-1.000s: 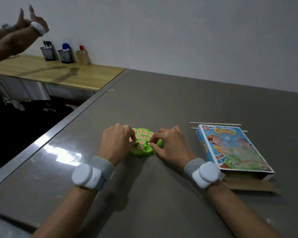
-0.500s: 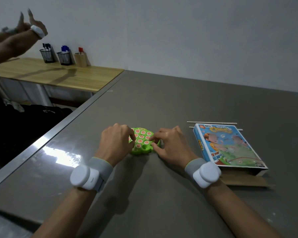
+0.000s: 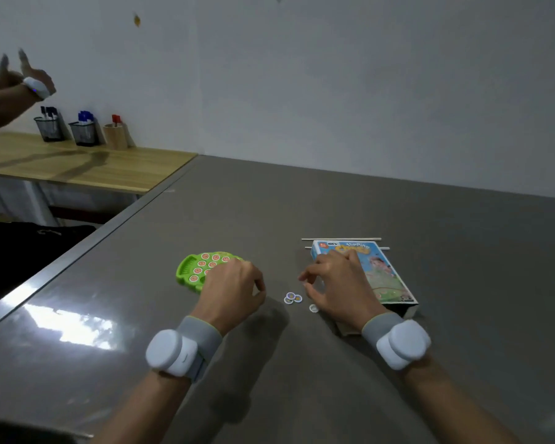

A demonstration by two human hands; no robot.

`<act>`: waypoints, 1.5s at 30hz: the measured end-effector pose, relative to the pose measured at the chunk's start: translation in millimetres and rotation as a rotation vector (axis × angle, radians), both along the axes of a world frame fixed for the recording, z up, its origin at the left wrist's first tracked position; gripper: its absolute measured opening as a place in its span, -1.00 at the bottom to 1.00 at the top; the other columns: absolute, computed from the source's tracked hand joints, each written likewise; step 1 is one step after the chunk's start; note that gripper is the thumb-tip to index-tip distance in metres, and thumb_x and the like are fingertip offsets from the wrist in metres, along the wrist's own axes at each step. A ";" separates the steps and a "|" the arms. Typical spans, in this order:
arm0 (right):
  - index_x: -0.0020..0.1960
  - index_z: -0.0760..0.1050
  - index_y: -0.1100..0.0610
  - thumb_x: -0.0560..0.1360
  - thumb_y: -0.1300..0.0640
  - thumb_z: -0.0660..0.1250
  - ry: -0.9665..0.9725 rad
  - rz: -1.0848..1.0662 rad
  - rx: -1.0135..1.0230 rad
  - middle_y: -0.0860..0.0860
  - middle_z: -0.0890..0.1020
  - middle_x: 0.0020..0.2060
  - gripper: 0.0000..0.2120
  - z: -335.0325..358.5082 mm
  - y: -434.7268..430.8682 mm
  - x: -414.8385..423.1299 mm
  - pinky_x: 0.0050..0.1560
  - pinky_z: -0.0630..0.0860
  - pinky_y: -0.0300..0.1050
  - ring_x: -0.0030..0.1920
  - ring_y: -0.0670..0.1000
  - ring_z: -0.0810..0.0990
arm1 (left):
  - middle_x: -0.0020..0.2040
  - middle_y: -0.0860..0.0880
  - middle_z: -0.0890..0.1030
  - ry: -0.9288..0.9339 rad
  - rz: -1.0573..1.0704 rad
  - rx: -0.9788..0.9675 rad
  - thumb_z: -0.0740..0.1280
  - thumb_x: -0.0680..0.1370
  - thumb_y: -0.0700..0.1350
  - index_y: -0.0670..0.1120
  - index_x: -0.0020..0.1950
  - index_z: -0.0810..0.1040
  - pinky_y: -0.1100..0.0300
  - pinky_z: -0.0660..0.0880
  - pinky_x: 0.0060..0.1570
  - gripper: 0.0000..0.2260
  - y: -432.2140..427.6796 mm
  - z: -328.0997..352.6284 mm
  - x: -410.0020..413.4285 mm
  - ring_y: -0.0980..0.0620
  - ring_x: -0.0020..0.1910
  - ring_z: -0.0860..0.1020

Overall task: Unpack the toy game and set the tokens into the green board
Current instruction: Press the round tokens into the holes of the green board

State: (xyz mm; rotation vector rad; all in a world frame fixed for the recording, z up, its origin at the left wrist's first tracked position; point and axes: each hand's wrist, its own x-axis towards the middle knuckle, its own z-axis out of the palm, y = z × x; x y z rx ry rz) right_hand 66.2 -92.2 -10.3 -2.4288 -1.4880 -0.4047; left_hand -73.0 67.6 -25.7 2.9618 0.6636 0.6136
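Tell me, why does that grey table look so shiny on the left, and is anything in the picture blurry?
Head view: a bright patch of glare sits on the glossy grey table, mirroring a light source out of frame; the other person's raised hands at far left are smeared by motion; the small round tokens are too soft to read; the wide lens bows the table's metal edge.

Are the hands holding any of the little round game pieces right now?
It cannot be told. The left hand rests curled over the green plastic board; the right hand hovers above the small round tokens lying loose on the grey table.
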 end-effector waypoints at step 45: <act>-0.07 0.59 -0.05 0.49 -0.11 0.30 -0.047 0.026 -0.106 -0.11 0.69 -0.12 -0.82 -9.3 29.0 -4.3 0.20 0.04 0.10 0.05 0.00 0.56 | -0.20 0.09 0.66 0.001 0.001 -0.067 0.42 0.44 0.06 0.08 -0.08 0.67 0.16 0.48 -0.17 -0.88 14.8 6.9 -6.8 0.02 -0.05 0.59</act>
